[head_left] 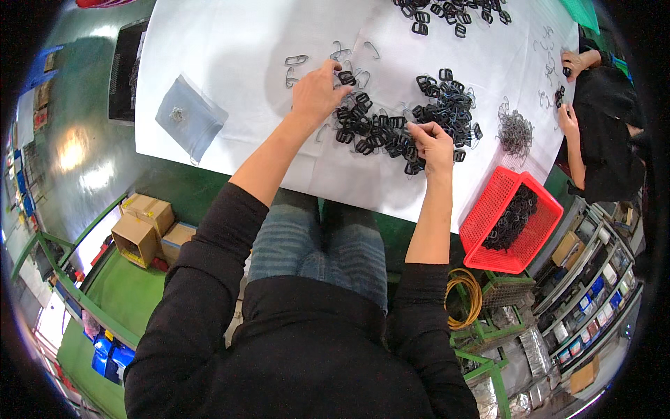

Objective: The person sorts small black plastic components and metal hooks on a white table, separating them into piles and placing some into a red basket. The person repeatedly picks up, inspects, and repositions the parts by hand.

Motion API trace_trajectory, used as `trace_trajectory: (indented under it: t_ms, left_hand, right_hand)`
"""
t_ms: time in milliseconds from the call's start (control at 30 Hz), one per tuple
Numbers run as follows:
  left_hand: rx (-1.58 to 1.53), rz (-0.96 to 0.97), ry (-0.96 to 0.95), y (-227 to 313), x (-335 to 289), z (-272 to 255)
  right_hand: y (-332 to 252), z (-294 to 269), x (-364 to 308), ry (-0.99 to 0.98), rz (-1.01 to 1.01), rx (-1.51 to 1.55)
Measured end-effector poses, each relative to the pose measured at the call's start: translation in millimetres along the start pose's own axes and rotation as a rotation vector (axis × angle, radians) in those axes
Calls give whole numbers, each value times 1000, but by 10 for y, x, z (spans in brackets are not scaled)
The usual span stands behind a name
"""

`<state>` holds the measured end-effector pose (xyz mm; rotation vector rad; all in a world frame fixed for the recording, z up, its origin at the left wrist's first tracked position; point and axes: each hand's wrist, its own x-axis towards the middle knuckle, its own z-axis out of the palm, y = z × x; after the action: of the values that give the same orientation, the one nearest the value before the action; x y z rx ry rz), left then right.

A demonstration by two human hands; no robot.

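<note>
Though near hands (434,148), buckles (359,126) part-hidden

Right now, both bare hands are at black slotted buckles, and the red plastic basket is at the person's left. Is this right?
No: the head view shows the red plastic basket at the person's right. The left hand and right hand are at black slotted buckles.

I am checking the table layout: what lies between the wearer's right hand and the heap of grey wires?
Black buckles lie beside the right hand; past them, bare white table reaches to the heap of grey wires. The head view shows this.
</note>
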<state>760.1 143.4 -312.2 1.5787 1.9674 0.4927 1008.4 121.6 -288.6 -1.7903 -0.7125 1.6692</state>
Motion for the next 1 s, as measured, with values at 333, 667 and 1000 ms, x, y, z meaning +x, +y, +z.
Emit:
trace_trajectory:
  t_ms: [333, 667, 1000]
  left_hand:
    - [-868, -467, -538, -203, 147, -338]
    - [-1026, -374, -616, -280, 75, -565]
    - [-1271, -333, -597, -96, -109, -476]
  right_hand:
    - [-86, -98, -171, -413, -81, 693]
    - [-288, 802, 290, -166, -607, -1096]
    - [-426, 563, 259, 11, -488, -1071]
